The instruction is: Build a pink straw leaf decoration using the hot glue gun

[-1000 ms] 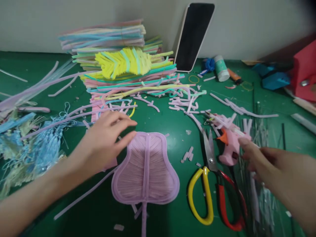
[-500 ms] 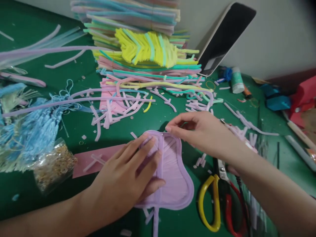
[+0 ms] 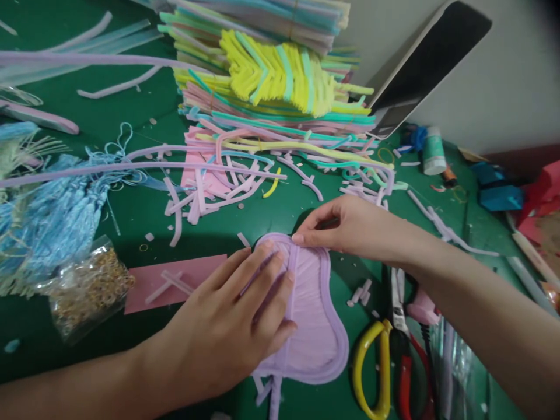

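A flat lilac fan-like piece (image 3: pixel 312 326), edged with fuzzy stems, lies on the green table with its stem toward the bottom edge. My left hand (image 3: pixel 245 309) rests over its left half, fingers spread and flat on it. At the piece's top edge, where the centre strip meets the rim, the thumb and forefinger of my right hand (image 3: pixel 341 227) are pinched together. Whatever is between those fingertips is too small to make out. Scissors (image 3: pixel 382 361) with one yellow and one red handle lie to the right.
Bundled pipe cleaners (image 3: pixel 280 76) are stacked at the back, beside a leaning tablet (image 3: pixel 433 58). Blue tassels (image 3: pixel 65 204) and a bag of gold rings (image 3: pixel 90 286) lie left, near a pink strip (image 3: pixel 140 286). Lilac offcuts (image 3: pixel 201 198) are scattered behind my hands.
The view has shifted a little. My right hand's pinch has moved slightly left along the top edge, onto the top of the centre strip. My left hand still lies on the lilac piece.
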`<state>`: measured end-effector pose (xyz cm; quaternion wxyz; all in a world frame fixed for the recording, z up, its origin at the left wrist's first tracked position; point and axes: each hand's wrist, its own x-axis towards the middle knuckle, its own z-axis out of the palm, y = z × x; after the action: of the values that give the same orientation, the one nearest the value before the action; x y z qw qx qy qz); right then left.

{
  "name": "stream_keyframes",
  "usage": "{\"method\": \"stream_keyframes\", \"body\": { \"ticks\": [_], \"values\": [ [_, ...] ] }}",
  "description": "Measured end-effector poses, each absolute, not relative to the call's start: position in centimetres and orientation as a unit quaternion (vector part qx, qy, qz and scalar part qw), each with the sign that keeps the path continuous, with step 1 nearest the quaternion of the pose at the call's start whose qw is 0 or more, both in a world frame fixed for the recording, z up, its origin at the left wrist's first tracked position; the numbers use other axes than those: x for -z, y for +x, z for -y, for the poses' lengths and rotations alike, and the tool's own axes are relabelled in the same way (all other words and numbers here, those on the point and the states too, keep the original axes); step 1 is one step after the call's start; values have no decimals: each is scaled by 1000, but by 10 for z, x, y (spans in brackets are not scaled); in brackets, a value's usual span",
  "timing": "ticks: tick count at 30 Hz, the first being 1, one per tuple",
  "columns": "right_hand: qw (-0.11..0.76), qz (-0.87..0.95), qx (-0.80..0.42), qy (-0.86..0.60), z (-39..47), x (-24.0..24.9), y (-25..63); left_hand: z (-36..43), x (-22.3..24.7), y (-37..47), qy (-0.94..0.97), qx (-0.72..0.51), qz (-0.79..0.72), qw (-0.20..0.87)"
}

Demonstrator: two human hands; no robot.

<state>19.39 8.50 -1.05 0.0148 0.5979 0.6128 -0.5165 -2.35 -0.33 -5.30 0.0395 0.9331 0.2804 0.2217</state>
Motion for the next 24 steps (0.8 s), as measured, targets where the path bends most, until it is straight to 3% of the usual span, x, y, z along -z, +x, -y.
{"method": "stream_keyframes", "body": {
  "ticks": [24],
  "values": [
    [-52,-639,488,592,-72,11,192,1,53,-24,935,-214,-279,42]
  ]
}}
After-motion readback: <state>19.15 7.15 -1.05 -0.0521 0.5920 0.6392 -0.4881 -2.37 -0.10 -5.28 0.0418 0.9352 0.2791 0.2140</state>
